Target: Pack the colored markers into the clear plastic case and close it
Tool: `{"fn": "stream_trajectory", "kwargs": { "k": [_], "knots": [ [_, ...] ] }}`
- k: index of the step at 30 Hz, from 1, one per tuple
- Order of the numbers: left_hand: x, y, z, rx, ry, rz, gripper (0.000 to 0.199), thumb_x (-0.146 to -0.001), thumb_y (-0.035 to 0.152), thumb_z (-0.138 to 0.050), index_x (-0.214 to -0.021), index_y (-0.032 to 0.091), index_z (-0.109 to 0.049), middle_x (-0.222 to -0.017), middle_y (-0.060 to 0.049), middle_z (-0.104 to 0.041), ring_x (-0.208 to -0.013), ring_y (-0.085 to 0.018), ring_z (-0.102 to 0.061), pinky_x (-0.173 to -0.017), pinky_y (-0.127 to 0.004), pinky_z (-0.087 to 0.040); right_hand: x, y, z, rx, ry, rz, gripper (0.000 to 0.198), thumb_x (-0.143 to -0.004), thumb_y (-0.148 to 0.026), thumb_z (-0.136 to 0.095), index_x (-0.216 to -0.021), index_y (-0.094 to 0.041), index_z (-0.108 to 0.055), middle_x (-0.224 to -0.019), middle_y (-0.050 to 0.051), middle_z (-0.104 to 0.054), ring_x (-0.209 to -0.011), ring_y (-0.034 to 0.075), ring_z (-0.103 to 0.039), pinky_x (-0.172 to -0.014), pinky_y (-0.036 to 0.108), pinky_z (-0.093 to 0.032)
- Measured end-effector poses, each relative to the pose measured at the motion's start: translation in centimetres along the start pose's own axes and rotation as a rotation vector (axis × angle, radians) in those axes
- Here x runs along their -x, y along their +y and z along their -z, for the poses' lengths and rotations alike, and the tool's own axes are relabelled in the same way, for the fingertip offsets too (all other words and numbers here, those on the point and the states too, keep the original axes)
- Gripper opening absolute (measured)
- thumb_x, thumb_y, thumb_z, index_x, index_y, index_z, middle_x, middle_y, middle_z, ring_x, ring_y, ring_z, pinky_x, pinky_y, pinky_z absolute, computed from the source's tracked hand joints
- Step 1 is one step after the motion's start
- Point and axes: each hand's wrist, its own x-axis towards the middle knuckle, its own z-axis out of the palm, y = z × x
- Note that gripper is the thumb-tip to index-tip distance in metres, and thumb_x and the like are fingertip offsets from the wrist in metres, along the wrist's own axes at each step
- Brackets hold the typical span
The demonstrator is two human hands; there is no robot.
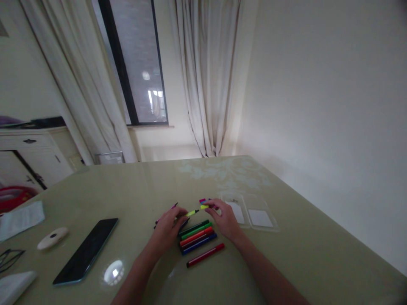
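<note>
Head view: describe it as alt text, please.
The left hand holds a yellow marker, uncapped, and the right hand its yellow cap, above a table. Near them lie a row of markers, one red marker and a clear case.

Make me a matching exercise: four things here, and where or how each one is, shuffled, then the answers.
1. yellow marker
2. lone red marker
3. black-screened device
4. clear case

A. lying flat, left of the left hand
B. open, beside the right hand
C. uncapped, in the left hand
D. apart, on the near side of the marker row

Pairs: 1-C; 2-D; 3-A; 4-B
</note>
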Motion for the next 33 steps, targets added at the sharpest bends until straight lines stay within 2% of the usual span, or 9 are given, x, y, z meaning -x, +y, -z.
{"fn": "stream_trajectory", "kwargs": {
  "k": [10, 21, 33],
  "knots": [
    [0.05, 0.52, 0.32, 0.004, -0.002, -0.001, 0.026, -0.093, 0.043, -0.053, -0.097, 0.023, -0.069, -0.097, -0.007, -0.074, -0.093, -0.025, -0.067, -0.085, -0.037, -0.050, 0.04, -0.08, 0.10, -0.022, -0.040, -0.013, 0.018, -0.094, -0.035, -0.066, -0.103, -0.025, -0.078, -0.105, 0.006, -0.078, -0.091, 0.021, -0.067, -0.082, 0.034, -0.051],
    [0.15, -0.02, -0.26, -0.043, -0.054, -0.029, 0.022, -0.097, 0.040, -0.052, -0.102, 0.024, -0.067, -0.100, -0.005, -0.072, -0.095, -0.024, -0.065, -0.086, -0.036, -0.049, 0.19, -0.33, -0.14, -0.014, -0.081, 0.011, 0.016, -0.093, -0.035, -0.068, -0.100, -0.025, -0.078, -0.093, 0.004, -0.076, -0.085, 0.020, -0.068, -0.078, 0.032, -0.050],
    [0.17, 0.36, -0.32, -0.059, -0.067, -0.020, 0.020, -0.097, 0.038, -0.053, -0.101, 0.025, -0.068, -0.098, -0.005, -0.073, -0.093, -0.024, -0.066, -0.085, -0.034, -0.048, 0.15, -0.39, -0.10, -0.026, -0.093, 0.003, 0.015, -0.092, -0.031, -0.070, -0.101, -0.024, -0.078, -0.094, 0.004, -0.077, -0.085, 0.020, -0.068, -0.078, 0.033, -0.050]
  ]
}}
